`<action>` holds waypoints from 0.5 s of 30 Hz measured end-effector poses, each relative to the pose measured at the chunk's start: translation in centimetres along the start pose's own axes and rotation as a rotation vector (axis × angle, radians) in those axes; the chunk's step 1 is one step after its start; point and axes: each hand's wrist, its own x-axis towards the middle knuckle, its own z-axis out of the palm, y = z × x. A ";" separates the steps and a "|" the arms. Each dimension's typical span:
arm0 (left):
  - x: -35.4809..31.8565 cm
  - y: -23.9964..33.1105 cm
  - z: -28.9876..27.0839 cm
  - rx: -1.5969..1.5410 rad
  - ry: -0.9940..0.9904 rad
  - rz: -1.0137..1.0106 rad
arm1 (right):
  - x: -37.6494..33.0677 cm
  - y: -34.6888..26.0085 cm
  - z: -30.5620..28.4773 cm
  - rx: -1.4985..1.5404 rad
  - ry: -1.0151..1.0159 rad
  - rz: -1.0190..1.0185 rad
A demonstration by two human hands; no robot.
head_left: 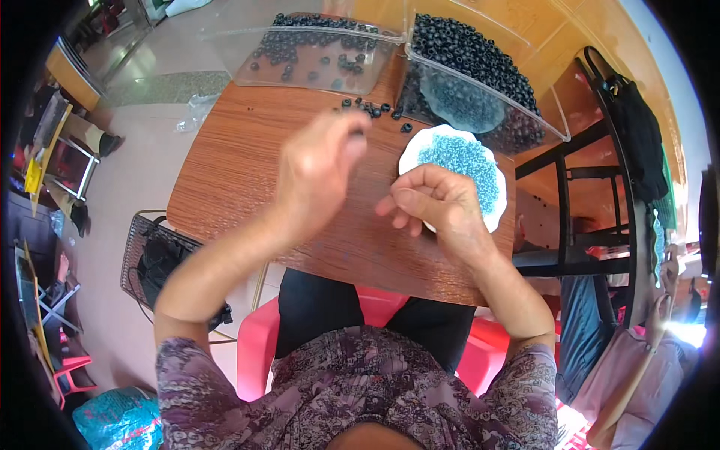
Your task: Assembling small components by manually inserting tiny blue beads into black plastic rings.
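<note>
**beadnewbie:** ok what am I looking at here, where's everything sitting?

**me:** So I'm at a small wooden table (247, 169) that fills the middle of the frame. My left hand (319, 169) is raised over the centre of it, fingers bunched toward the tips near a little scatter of loose black beads (371, 109). It's blurred, so I honestly can't tell if I'm pinching a bead or just have the fingertips pressed together.

**beadnewbie:** and the other hand?

**me:** My right hand (435, 202) is just right of centre, curled into a loose fist with thumb against the fingers. It sits on the lower left edge of the white scalloped dish (491, 214), partly covering it. If there's a thread or needle in there, it's too small to see.

**beadnewbie:** what's in the dish?

**me:** A heap of tiny blue beads (461, 161), piled in the middle of the dish, right above my right knuckles.

**beadnewbie:** and the big stash?

**me:** Along the upper edge of the frame there are two clear plastic containers. The one at upper right (480, 75) is packed with black beads and tilts toward the dish, nearly touching it. The one at upper centre (315, 49) only has a thin sprinkle of the same black beads. The loose ones on the table lie just below it, between the two containers and my left hand.

**beadnewbie:** anything else around?

**me:** A black wire basket (150, 255) on the floor at the left, and a dark bag (637, 127) hanging off a chair at the right.
</note>
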 end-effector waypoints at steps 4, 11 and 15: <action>9.6 -3.6 -0.4 0.168 0.003 -0.006 | -1.2 -0.5 -2.2 -0.021 0.066 -0.044; 17.3 -15.5 -0.2 0.710 0.121 0.236 | -2.5 -0.9 -2.9 -0.092 0.085 -0.041; 14.2 -7.9 1.1 0.529 0.174 0.334 | -3.1 -0.2 -4.1 -0.095 0.126 -0.048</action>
